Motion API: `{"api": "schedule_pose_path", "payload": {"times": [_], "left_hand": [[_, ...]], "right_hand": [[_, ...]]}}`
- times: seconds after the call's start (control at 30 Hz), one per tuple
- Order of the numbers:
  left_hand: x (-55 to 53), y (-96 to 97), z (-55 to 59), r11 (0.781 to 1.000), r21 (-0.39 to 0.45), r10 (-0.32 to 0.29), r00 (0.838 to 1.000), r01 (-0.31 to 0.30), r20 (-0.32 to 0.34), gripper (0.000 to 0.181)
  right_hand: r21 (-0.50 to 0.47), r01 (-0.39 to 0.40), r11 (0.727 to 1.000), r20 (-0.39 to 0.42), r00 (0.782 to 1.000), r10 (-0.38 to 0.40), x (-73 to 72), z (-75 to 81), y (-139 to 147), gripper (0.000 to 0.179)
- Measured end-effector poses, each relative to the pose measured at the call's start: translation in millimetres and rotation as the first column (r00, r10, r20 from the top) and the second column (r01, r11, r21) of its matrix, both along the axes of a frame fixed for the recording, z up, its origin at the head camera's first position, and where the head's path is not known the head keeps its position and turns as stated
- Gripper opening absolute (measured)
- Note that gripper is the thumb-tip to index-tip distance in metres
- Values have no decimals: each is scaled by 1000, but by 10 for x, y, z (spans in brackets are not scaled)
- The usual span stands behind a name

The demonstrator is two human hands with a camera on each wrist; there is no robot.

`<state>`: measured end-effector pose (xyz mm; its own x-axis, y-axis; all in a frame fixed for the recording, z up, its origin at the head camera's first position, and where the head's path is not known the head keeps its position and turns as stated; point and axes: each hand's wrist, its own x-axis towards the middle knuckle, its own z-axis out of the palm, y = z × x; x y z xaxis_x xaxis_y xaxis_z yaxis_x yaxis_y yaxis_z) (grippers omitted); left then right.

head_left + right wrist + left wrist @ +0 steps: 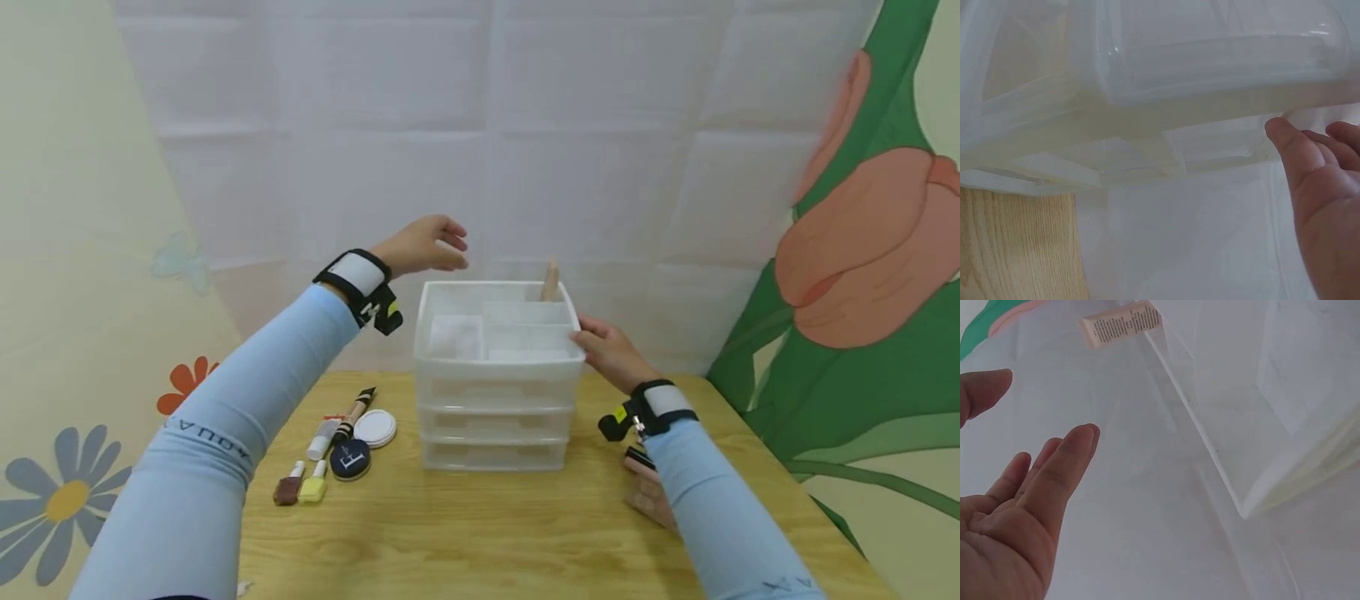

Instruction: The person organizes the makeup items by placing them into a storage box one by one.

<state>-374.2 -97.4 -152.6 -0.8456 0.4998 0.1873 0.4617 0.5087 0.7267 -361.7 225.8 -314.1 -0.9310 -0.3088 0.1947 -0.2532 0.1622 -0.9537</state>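
Note:
A white translucent drawer organizer [495, 383] stands on the table, several tiers high, with a divided open tray on top. A beige tube [551, 282] with small print, also seen in the left wrist view [1121, 325], stands in the tray's back right compartment. My left hand [426, 246] hovers in the air above the organizer's left back corner, fingers relaxed and apart, holding nothing. At the right side, my right hand [613, 352] holds the organizer's upper rim by thumb and fingers; in the right wrist view the thumb [1285, 134] touches just under the rim.
Left of the organizer lie a dark round compact [350, 459], a white round lid [375, 427], a black-and-beige tube [354, 415], a white tube [322, 439] and two small bottles, brown [288, 486] and yellow [312, 484]. Pinkish items [648, 496] lie partly behind my right forearm.

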Motion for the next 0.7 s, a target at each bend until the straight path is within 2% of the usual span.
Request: {"api": "schedule_pose_path", "payload": {"times": [0.3,0.47,0.7], "left_hand": [[174,-468,-84,998,-26,49,998,-49,-26,49],[223,-693,-147,994,-63,86,995,-90,-58,49],[258,-966,-371,987,-72,141,988,-145,-56,50]], "right_hand": [[-37,-9,999,7,1000,10,-2,-8,86,59],[-37,8,999,19,1000,-7,19,24,143,59],[-46,8,999,37,999,-7,55,68,195,60]]}}
